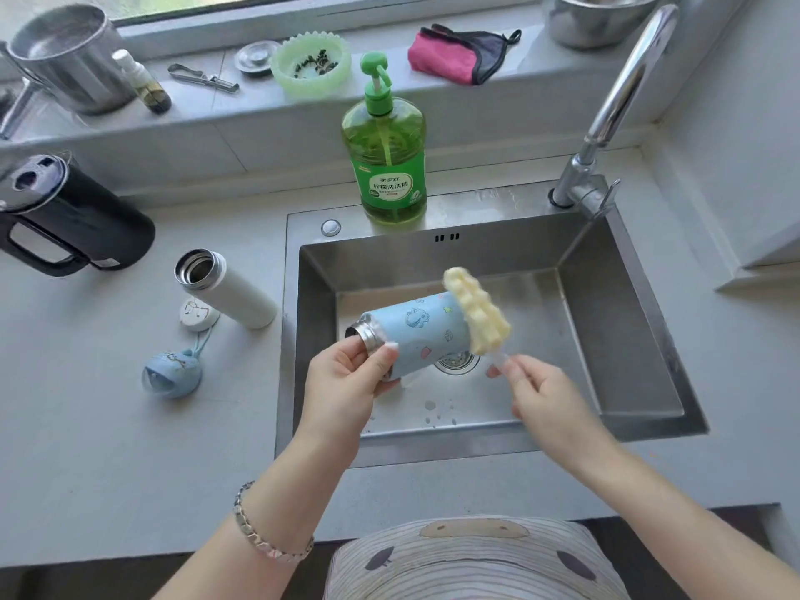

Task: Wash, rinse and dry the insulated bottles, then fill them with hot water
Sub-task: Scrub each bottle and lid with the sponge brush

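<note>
My left hand (pixel 346 378) grips a light blue cartoon-print insulated bottle (pixel 417 333) near its steel neck, holding it on its side over the sink (pixel 627 339), mouth pointing left. My right hand (pixel 537 391) pinches the clear handle of a yellow sponge bottle brush (pixel 476 311), whose head lies against the bottle's base end. A white insulated bottle (pixel 229 290) stands uncapped on the counter left of the sink. Its white lid (pixel 198 314) and a blue lid with a strap (pixel 172 374) lie beside it.
A green dish-soap pump bottle (pixel 387 162) stands on the sink's back rim, the faucet (pixel 606 119) at the back right. A black electric kettle (pixel 65 218) sits far left. The windowsill holds a steel pot (pixel 69 58), a green basket (pixel 311 64) and a pink cloth (pixel 454 54).
</note>
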